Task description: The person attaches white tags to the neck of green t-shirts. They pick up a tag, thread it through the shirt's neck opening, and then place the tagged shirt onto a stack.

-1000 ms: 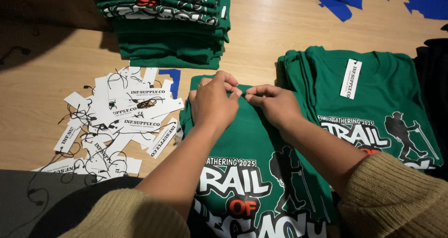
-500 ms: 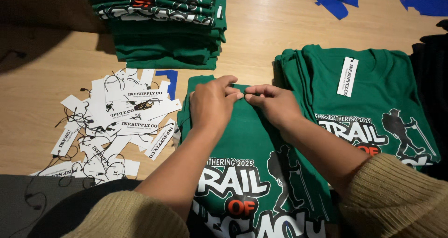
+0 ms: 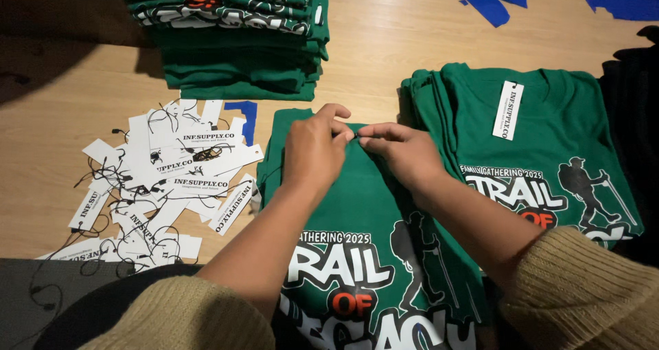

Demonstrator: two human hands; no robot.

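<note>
My left hand (image 3: 314, 152) and right hand (image 3: 405, 151) meet fingertip to fingertip, pinching at the collar of the green printed shirt (image 3: 371, 254) flat under my wrists; what's between the fingertips is too small to tell. Risk as I see it: pull too hard and the soft knit puckers or the fold skews off square. Tag pile (image 3: 161, 178) left of my left hand is stiff white card strips with thin black strings, tangled, likely to snag. Tagged shirt stack (image 3: 549, 151) right of my right hand; taller folded stack (image 3: 240, 34) beyond my left. Bench (image 3: 391, 41) is smooth pale wood.
</note>
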